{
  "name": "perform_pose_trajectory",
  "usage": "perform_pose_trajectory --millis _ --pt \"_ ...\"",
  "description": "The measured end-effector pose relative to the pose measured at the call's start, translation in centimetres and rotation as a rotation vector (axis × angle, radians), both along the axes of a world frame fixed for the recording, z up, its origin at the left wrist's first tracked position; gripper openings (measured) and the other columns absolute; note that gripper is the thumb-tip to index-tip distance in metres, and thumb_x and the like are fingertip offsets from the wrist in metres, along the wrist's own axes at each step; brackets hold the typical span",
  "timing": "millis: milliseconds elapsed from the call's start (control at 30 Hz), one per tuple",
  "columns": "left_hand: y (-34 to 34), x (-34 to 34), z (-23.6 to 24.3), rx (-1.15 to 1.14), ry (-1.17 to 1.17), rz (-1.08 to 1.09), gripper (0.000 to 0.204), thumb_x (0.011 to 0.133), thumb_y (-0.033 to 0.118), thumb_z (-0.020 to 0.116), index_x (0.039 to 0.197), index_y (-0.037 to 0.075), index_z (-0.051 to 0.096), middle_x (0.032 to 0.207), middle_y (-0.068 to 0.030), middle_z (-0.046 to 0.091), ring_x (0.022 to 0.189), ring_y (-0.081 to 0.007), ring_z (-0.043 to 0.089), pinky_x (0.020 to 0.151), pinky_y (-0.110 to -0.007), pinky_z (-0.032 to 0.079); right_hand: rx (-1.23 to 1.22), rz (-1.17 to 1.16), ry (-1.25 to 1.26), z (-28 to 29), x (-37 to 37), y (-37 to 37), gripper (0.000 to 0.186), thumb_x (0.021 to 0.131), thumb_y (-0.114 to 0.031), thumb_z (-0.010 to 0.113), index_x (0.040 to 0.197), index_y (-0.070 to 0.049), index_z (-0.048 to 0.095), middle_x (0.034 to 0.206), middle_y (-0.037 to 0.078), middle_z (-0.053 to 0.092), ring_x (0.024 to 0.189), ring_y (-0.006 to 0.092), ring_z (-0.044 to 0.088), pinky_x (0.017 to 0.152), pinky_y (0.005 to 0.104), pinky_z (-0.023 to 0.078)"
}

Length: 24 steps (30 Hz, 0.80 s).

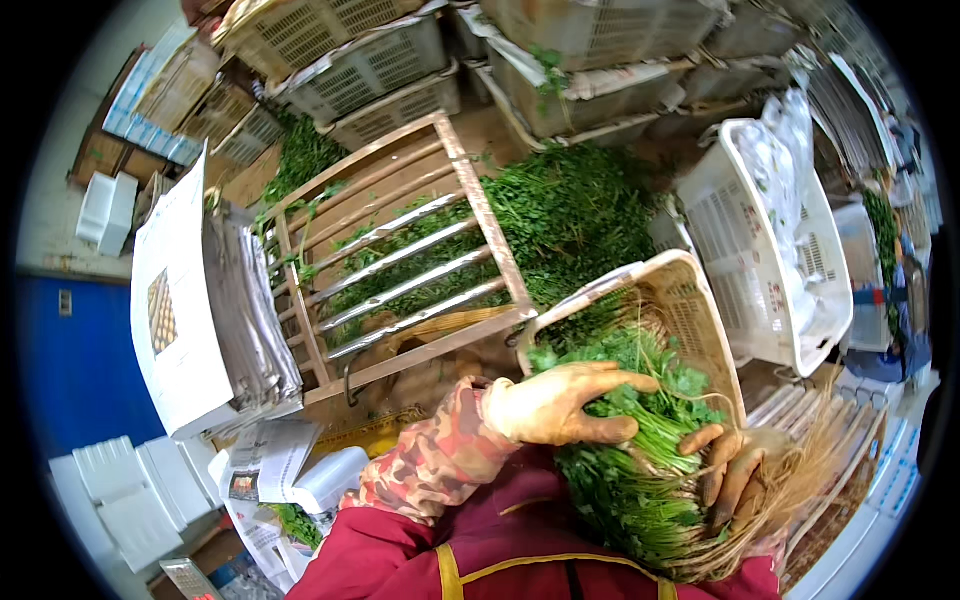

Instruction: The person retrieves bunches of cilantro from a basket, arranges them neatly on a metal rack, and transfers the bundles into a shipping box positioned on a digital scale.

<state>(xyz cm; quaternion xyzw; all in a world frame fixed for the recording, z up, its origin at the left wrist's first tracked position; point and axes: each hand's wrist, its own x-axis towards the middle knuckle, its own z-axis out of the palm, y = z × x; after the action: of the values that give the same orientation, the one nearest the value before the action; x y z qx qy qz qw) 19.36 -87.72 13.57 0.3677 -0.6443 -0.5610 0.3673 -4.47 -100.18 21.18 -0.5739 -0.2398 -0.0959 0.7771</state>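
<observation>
We have a loose bundle of leafy greens in front of the body, between the two gloved hands, its leaves toward the left and its root ends toward the right. The left hand, in a pale glove, reaches in from the left over the upper leaves; thumb and forefinger stand spread apart, pointing right, with green leaf and stem visible in the gap. We cannot tell how firmly it presses on them. The right hand, in a browner, stained glove, lies over the root side with fingers curled around the stem bases. Straw-coloured roots trail out past it to the right.

Just beyond the bundle, a tilted pale basket stands near the hands, with more greens inside. Left of it we note a rusty barred rack; behind and beneath its bars spreads a heap of greens. Farther right, a white basket holds clear plastic.

On the left side a thick paper stack leans near the rack, well apart from the bundle. Slotted crates line the far side. The left forearm wears a camouflage sleeve, above a maroon apron with yellow edging.
</observation>
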Motion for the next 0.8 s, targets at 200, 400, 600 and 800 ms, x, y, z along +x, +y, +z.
perform_pose_trajectory --millis 200,400,600,800 --pt "8.0 10.4 0.9 0.291 0.340 0.305 0.067 0.087 0.019 0.068 0.143 0.000 0.037 0.131 -0.0152 0.056 0.122 -0.0244 0.052 0.107 -0.033 0.036 0.107 0.009 0.245 -0.9 16.2 -1.4 0.027 0.087 -0.028 0.067 0.108 -0.010 0.068 0.112 0.005 0.066 0.116 0.0223 0.054 0.108 0.0507 0.028" --pt "16.8 24.1 -5.4 0.270 -0.467 1.209 0.049 0.095 0.045 0.053 0.099 -0.003 0.060 0.060 -0.0149 0.051 0.053 -0.0312 0.045 0.053 -0.043 0.038 0.123 -0.205 0.833 -15.1 33.7 -4.3 0.052 0.086 -0.042 0.067 0.125 -0.008 0.057 0.118 0.008 0.063 0.117 0.0220 0.053 0.105 0.0430 0.035" --pt "20.9 28.5 -14.5 0.569 -0.805 1.579 0.070 0.087 0.062 0.056 0.069 -0.006 0.059 0.069 -0.0319 0.058 0.072 -0.0486 0.059 0.062 -0.052 0.046 -0.586 -0.781 1.111 -23.3 40.1 -0.2 0.055 0.091 -0.047 0.060 0.120 0.000 0.062 0.121 0.014 0.062 0.113 0.0261 0.057 0.098 0.0336 0.040" --pt "22.9 27.7 -13.9 0.678 -0.671 1.575 0.066 0.085 0.060 0.058 0.082 -0.006 0.062 0.077 -0.0314 0.062 0.077 -0.0498 0.060 0.068 -0.052 0.048 -0.346 -0.716 1.016 -23.8 39.3 -2.1 0.048 0.091 -0.037 0.063 0.120 0.000 0.061 0.109 0.013 0.066 0.104 0.0235 0.060 0.093 0.0298 0.043"
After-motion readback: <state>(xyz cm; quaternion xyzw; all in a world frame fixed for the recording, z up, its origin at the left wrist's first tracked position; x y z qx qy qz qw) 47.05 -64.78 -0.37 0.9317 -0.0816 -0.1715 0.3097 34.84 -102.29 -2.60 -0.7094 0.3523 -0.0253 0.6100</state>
